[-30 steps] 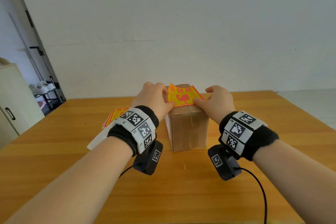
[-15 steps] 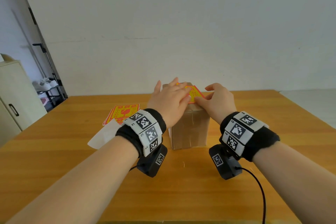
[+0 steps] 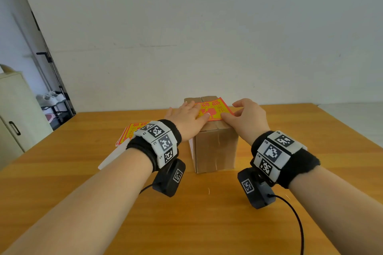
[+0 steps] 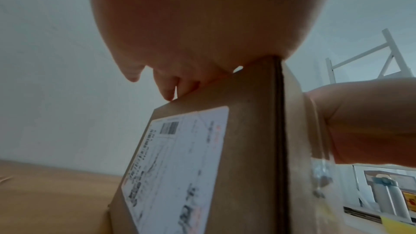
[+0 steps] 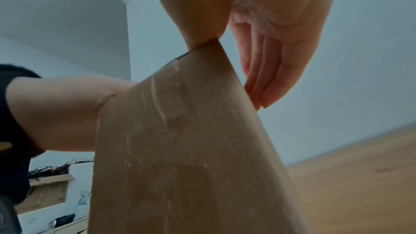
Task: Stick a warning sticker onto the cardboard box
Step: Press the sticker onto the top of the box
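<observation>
Warning sticker (image 3: 214, 109) lies flat on top of the cardboard box (image 3: 215, 147), which stands upright near the middle of the desk (image 3: 207, 223). Left hand (image 3: 186, 119) rests palm-down on the sticker's left part, fingers straight and together, no grip on anything, likely pressing the sheet so it bonds without bubbles. Right hand (image 3: 246, 119) sits at the box's near right top corner, thumb tip on the sticker's near right corner; its other fingers hang relaxed and nearly straight past the right side of the box in the right wrist view, holding nothing. Looks like it pins that corner while the left does the smoothing. Sticker's right corner seems to reach or slightly overhang the box's right top edge, can't tell if it is stuck there. Judged stage: sticker placed, press-down in progress, nearly done. Box is narrow and tall, so a hard sideways rub could tip or slide it; pressing straight down is safer. White shipping label (image 4: 175, 166) on the box's left face, not involved. Stack of spare stickers (image 3: 132, 132) and a white backing sheet (image 3: 113, 156) lie on the desk left of the box, partly hidden by the left wrist. Open desk in front and to the right, room for both hands to pull back.
</observation>
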Demonstrator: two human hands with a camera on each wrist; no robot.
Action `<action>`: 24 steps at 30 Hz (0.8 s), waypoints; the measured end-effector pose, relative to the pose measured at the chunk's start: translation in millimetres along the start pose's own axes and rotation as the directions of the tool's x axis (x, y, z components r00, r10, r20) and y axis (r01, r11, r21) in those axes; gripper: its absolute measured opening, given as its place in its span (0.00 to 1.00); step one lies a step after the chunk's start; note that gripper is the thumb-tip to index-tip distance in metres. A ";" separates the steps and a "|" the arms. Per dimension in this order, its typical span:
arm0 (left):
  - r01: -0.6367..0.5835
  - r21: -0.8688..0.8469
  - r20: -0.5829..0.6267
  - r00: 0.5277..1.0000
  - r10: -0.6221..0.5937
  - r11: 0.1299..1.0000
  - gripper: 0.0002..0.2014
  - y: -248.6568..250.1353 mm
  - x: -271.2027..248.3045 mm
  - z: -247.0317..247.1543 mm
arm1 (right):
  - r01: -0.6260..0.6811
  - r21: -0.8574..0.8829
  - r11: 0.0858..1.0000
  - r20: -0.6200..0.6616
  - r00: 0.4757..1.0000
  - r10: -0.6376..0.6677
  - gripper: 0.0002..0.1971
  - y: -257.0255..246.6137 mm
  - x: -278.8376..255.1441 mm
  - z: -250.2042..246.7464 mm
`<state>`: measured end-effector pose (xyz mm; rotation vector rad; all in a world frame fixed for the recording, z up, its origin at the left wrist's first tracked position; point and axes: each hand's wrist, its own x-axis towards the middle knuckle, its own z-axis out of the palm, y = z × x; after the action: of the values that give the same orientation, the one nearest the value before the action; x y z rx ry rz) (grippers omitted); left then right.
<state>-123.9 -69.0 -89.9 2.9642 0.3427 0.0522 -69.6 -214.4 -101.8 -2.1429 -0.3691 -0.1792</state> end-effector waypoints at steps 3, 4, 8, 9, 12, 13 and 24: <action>0.021 -0.013 -0.006 1.000 -0.021 1.000 0.32 -5.3 1.9 1.1 | 0.004 0.002 1.000 0.005 1.000 -0.004 0.26 1.0 0.2 -0.3; 0.021 -0.020 -0.016 1.000 -0.021 1.000 0.31 -6.6 2.2 2.2 | 0.006 0.004 1.000 0.007 1.000 -0.006 0.26 1.5 0.1 -0.4; 0.016 -0.092 -0.038 0.999 -0.020 0.996 0.28 -9.8 -0.1 8.1 | 0.048 -0.041 0.998 0.028 0.999 -0.047 0.27 1.3 -0.7 -1.8; 0.016 -0.109 -0.032 0.999 -0.019 0.994 0.28 -10.7 -0.7 9.2 | 0.096 -0.084 0.992 0.030 0.995 -0.094 0.26 -0.1 -0.1 -2.5; 0.012 -0.110 -0.031 0.999 -0.015 0.994 0.28 -14.3 -0.9 10.6 | 0.345 -0.207 0.916 0.107 0.938 -0.329 0.21 -11.2 4.4 -4.3; 0.013 -0.105 -0.034 0.999 -0.017 0.994 0.28 -15.2 -0.7 10.7 | 0.421 -0.206 0.884 0.183 0.904 -0.387 0.20 -15.7 6.5 -4.0; 0.001 -0.122 -0.018 1.000 -0.003 0.993 0.28 -14.2 -4.5 8.1 | 0.393 -0.240 0.887 0.602 0.778 -0.182 0.27 -16.3 24.2 6.5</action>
<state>-131.1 -57.6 -100.2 2.8439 0.3318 0.0963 -52.2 -195.7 -86.2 -2.4598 -1.1019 0.2523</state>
